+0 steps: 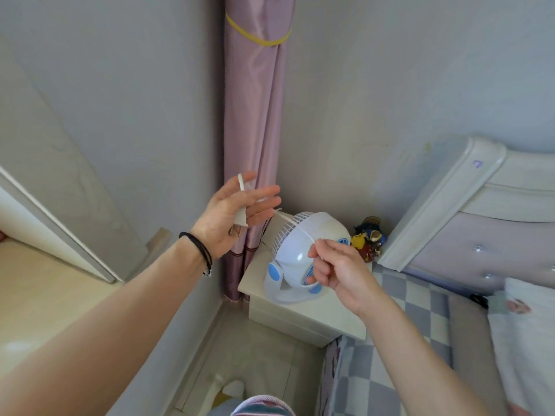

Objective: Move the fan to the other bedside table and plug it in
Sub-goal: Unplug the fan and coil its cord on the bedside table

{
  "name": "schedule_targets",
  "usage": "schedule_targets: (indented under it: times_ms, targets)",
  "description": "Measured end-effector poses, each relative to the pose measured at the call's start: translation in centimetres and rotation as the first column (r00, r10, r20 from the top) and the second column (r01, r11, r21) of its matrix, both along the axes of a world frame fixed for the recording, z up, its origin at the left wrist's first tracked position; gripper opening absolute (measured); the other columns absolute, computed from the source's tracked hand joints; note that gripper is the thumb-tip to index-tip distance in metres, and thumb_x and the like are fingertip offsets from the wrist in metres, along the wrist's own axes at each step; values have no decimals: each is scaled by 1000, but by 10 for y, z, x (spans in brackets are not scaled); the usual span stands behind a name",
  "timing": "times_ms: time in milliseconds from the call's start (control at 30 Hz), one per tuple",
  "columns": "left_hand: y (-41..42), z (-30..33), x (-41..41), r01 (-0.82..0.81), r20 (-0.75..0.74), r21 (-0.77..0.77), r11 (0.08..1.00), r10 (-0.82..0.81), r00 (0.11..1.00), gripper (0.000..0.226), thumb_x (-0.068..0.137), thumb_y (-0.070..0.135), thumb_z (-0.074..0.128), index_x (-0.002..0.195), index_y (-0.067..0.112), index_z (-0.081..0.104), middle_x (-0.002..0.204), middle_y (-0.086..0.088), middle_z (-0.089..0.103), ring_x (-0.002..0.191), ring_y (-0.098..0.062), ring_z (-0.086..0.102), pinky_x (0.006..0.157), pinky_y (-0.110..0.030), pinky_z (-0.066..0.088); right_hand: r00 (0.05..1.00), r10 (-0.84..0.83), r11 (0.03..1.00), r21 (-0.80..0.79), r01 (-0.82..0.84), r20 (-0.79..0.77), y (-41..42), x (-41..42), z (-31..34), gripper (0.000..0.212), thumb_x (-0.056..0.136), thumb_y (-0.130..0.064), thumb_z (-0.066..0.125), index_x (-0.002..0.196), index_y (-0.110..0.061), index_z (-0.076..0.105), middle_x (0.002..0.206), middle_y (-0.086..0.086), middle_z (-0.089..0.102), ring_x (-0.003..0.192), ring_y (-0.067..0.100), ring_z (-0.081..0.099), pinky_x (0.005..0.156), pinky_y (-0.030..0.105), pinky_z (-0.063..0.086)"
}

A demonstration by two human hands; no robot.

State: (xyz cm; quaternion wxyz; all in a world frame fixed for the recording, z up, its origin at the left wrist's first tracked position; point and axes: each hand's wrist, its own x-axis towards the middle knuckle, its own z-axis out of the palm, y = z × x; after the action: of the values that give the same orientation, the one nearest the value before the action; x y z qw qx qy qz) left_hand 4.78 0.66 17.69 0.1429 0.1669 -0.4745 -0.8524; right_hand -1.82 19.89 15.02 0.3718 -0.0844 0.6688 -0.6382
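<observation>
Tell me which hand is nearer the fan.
Right. The right hand is just in front of the fan, overlapping it in view and pinching the cord. The left hand is raised above and left of it, plug against its palm.

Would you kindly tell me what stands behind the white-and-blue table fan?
A blue, yellow and red figurine stands behind the fan, beside the white headboard; the right hand hides part of its base.
</observation>
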Motion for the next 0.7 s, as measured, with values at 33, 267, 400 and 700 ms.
schedule_targets:
  times_ms: [33, 267, 400, 700]
  targets:
    - [5, -4, -1, 45, 21, -53, 998, -44, 999, 26, 84, 2, 48, 103, 18, 54, 92, -7, 75, 91, -23, 71, 85, -33, 54, 996, -44, 996, -68, 49, 73, -5, -2, 10, 29, 98, -17, 43, 72, -8, 55, 41, -6, 33, 39, 10, 32, 47, 23, 46]
    - [45, -42, 0, 414, 254, -386, 824, -336, 907, 34, 77, 0, 42, 97, 13, 67, 102, -2, 73, 105, -12, 62, 99, -25, 41, 681, -142, 743, -377, 553, 718, -29, -23, 55, 36, 99, -19, 38, 69, -4, 51, 33, -3, 30, 24, 7, 29, 31, 11, 34]
    - [54, -50, 2, 472, 322, -499, 726, -350, 879, 22, 90, 9, 43, 82, 17, 62, 77, 5, 61, 69, 6, 55, 70, -7, 41, 614, -178, 630, -390, 672, 769, -35, -33, 58, 45, 101, -16, 36, 63, 0, 55, 34, 0, 34, 22, 9, 31, 32, 12, 39]
    - [23, 9, 13, 188, 28, -89, 978, -186, 982, 31, 95, 11, 30, 69, 9, 47, 38, 12, 30, 31, -3, 26, 38, -19, 35, 997, 79, 996, -35, -80, -28, -37, -6, 2, 33, 91, 0, 47, 114, -22, 58, 110, -4, 63, 110, 12, 55, 97, 27, 39]
